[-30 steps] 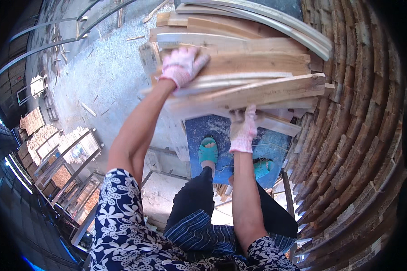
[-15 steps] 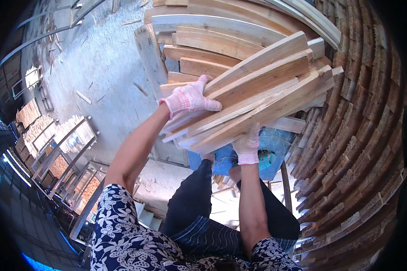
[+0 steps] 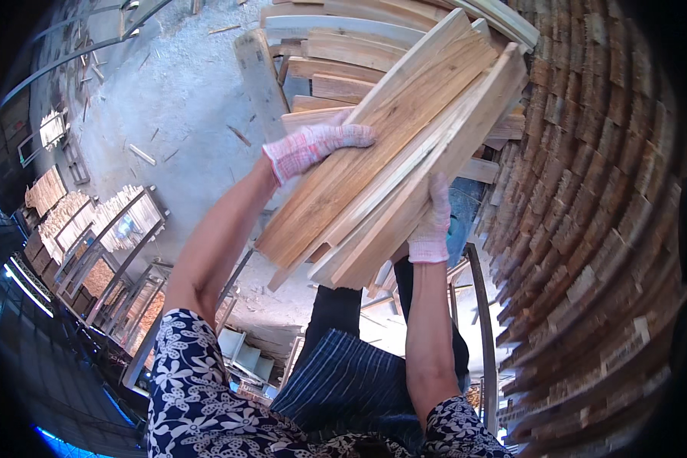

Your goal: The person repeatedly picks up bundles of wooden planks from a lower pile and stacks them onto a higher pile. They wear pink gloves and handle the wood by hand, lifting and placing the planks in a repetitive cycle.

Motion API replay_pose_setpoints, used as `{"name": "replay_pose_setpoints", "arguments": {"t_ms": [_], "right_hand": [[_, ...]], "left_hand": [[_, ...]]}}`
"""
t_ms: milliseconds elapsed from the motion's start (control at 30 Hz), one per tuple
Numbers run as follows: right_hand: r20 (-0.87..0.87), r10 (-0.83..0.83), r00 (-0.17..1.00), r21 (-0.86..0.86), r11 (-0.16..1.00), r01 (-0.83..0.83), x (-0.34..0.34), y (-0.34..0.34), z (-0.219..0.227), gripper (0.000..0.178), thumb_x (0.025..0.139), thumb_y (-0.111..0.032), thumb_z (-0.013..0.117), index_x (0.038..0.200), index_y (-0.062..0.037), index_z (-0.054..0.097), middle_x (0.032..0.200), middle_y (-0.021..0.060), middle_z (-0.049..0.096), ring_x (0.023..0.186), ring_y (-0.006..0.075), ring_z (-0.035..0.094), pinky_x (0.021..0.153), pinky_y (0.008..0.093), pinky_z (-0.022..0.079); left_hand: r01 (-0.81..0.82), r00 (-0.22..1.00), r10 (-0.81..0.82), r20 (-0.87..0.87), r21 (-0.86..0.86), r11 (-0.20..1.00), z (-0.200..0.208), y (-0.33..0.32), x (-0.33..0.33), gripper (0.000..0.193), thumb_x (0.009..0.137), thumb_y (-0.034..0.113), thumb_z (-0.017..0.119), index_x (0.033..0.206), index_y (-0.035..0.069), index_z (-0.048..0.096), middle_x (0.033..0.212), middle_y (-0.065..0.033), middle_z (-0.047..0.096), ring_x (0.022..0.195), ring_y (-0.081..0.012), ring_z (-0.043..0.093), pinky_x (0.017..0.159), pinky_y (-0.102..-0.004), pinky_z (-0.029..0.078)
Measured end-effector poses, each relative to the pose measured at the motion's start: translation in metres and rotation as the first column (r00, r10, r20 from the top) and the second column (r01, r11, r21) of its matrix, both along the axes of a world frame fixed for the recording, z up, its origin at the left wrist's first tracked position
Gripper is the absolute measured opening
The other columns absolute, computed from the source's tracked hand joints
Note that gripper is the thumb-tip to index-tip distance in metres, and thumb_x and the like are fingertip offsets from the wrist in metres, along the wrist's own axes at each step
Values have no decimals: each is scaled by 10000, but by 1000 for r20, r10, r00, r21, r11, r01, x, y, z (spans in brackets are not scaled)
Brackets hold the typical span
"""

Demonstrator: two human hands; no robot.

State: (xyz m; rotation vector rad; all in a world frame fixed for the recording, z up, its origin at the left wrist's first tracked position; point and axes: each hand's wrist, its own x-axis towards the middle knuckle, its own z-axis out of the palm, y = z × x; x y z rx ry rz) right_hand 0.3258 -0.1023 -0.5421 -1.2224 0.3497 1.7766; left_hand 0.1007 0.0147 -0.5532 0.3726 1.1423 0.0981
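A bundle of several wooden boards [image 3: 393, 145] is held up between my two hands, slanting from lower left to upper right. My left hand [image 3: 320, 146], in a pinkish knit glove, grips the bundle's left side with its thumb over the top board. My right hand [image 3: 433, 225], gloved alike, is closed on the right side from below; part of its fingers is hidden behind the boards. Beyond the bundle lies a pile of loose boards [image 3: 343, 57], partly covered by it.
A tall wall of stacked wood pieces [image 3: 588, 191] curves along the right. One wide plank [image 3: 261, 76] leans by the pile's left end. Scraps lie on the concrete floor [image 3: 175, 114]. Racks of wood [image 3: 130, 217] stand at the left. A dark metal bar [image 3: 481, 320] rises near my right forearm.
The bundle has been lifted toward me and turned steeper, its far end swinging up and left. My left hand's thumb now lies across the boards. My legs have shifted.
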Motion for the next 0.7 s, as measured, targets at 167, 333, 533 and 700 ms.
{"name": "replay_pose_setpoints", "arguments": {"t_ms": [167, 333, 533, 700], "right_hand": [[-25, 84, 996, -228, 970, -87, -6, -24, 97, 746, 940, -464, 684, 1493, -35, 423, 1407, 137, 547, 1278, 256, 553, 1088, 412, 462], [-71, 135, 988, -315, 937, -151, -10, -72, 159, 691, 967, -409, 659, 1497, -25, 436, 1410, 141, 543, 1232, 233, 582, 1092, 387, 451], [-107, 157, 982, -465, 865, -189, -1, -51, 64, 729, 955, -397, 669, 1485, 22, 394, 1354, 171, 580, 1149, 265, 640, 1012, 414, 532], [-145, 155, 977, -296, 936, -192, 10, -54, 137, 787, 908, -426, 741, 1483, -10, 403, 1332, 175, 608, 1174, 298, 637, 1010, 447, 544]], "left_hand": [[-38, 999, 36, -33, -58, 998, 122, -33, -5, 1017, 848, 430, 813, 1594, 34, 246, 1485, -161, 492, 1338, -224, 507, 1105, -373, 459], [-119, 977, 83, -195, -184, 976, 201, -81, -12, 916, 863, 467, 785, 1537, 4, 373, 1432, -174, 557, 1280, -241, 577, 1068, -369, 497], [-351, 936, 335, -110, -376, 857, 115, -90, 4, 775, 847, 461, 800, 1393, -14, 524, 1168, -209, 701, 999, -273, 729, 907, -391, 609], [-253, 966, 244, -82, -134, 958, 164, -117, 10, 954, 838, 418, 814, 1543, 28, 303, 1357, -175, 562, 1231, -251, 594, 1042, -395, 513]]}}
